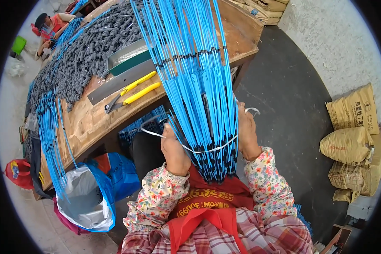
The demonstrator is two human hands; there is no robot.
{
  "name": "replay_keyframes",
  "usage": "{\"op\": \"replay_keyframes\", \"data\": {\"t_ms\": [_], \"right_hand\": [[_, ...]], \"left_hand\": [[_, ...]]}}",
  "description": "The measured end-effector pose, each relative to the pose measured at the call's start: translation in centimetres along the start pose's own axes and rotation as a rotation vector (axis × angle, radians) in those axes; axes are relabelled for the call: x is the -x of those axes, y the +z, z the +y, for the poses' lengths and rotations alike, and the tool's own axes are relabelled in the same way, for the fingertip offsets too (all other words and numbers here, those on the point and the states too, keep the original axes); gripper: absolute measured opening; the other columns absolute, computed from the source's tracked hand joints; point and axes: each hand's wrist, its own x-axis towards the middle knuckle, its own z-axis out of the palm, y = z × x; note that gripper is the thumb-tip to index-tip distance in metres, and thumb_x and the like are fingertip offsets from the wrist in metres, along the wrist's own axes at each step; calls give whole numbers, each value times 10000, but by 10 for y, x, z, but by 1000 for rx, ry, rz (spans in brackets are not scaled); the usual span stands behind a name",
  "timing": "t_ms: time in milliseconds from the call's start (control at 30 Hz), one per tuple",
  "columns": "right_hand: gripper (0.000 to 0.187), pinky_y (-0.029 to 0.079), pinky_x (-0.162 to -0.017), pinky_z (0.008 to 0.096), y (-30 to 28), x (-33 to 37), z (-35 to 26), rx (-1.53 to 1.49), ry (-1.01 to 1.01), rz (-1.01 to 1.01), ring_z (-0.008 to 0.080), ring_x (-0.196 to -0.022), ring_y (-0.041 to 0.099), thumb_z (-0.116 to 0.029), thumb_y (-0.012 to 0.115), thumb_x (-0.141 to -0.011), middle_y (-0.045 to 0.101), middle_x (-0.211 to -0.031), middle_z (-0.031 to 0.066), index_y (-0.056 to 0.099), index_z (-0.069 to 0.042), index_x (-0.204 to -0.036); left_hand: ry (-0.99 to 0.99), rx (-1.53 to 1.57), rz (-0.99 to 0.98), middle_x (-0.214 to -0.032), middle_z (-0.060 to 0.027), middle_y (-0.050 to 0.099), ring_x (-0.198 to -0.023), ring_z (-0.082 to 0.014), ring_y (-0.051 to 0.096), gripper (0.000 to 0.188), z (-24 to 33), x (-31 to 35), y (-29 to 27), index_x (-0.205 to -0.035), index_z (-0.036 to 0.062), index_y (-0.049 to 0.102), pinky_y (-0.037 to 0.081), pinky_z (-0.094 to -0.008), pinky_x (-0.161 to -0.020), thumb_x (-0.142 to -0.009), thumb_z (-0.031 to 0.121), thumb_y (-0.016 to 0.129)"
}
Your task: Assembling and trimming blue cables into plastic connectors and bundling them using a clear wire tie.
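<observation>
A thick bundle of thin blue plastic rods (pixel 199 106) with black bands and black tips lies from the table edge down to my lap. Across its near end runs a thin white tie (pixel 207 150), sagging over the rods. My left hand (pixel 173 148) is closed at the bundle's left side on the tie, whose loose end curls out to the left. At the right side my right hand (pixel 248 131) is closed against the rods, and the tie's other end sticks out above its fingers. Most fingertips of both hands are hidden.
On the wooden table (pixel 89 120) are yellow-handled pliers (pixel 131 91), a metal strip (pixel 118 80), a green tray (pixel 129 57) and a heap of grey plastic fittings (pixel 97 46). An open bag (pixel 84 194) stands at left, tan sacks (pixel 351 144) at right. Another person (pixel 51 31) sits far left.
</observation>
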Motion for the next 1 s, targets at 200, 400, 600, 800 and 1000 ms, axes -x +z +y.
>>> {"op": "replay_keyframes", "data": {"t_ms": [200,400,600,800,1000], "right_hand": [[448,525,-669,290,3,-10,-16,-101,391,-15,138,-762,623,-322,375,-996,650,-896,87,591,66,-1051],[308,556,-649,283,3,-13,2,-338,299,-170,163,-746,653,-207,448,-968,663,-860,95,602,52,-1030],[384,503,-609,271,-7,10,-6,-168,152,-179,141,-707,615,-288,389,-989,645,-877,100,595,33,-1036],[300,504,-616,253,-15,22,-68,-198,-189,-28,121,-697,609,-240,454,-973,645,-879,85,599,16,-1030],[260,457,-571,272,42,-37,-199,-252,-445,-87,100,-659,559,-224,494,-939,623,-800,53,629,-5,-905]], "left_hand": [[-487,171,-55,-921,-62,653,-800,-155,615,375,4,-11,-4,-1031,14,594,496,-304,-735,-1003,309,364],[-558,116,-42,-839,-57,653,-696,-178,630,271,-11,-15,14,-952,20,603,525,-305,-643,-959,246,455],[-544,125,-113,-806,-44,644,-656,-154,616,228,-10,3,21,-943,36,608,514,-292,-614,-938,214,465],[-363,254,-443,-840,-20,635,-687,-111,605,250,4,8,60,-974,54,599,508,-273,-617,-963,240,433],[-79,72,-416,-754,-67,605,-671,-169,573,342,134,-58,156,-887,17,588,459,-317,-646,-942,321,442]]}}
